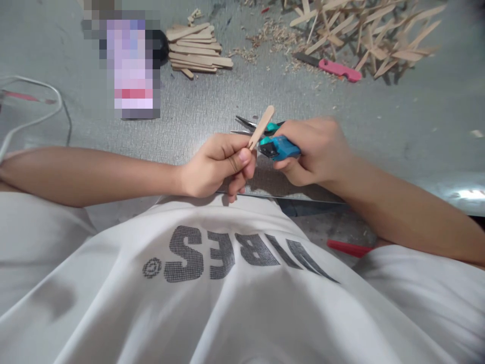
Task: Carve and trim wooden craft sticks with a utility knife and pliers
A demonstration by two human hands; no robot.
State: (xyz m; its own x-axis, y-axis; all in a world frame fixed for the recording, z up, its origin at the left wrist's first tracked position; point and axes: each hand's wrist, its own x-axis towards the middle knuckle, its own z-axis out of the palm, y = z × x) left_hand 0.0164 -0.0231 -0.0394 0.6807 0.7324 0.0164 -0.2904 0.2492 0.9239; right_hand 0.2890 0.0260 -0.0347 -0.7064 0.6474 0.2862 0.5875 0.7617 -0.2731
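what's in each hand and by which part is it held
The left hand pinches a wooden craft stick by its lower end; the right hand holds teal-handled snips by the handles.

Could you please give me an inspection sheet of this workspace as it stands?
Surface: grey table, strewn with shavings.
Job's things: stick lying across the parted blades of the cutter.
Clutter: stack of sticks, loose pile, pink knife, red item below the table edge.
Hands: left hand pinches the stick; right hand grips the cutter.
Cables: white cable looped at far left.
Surroundings: white shirt; nothing else seen.
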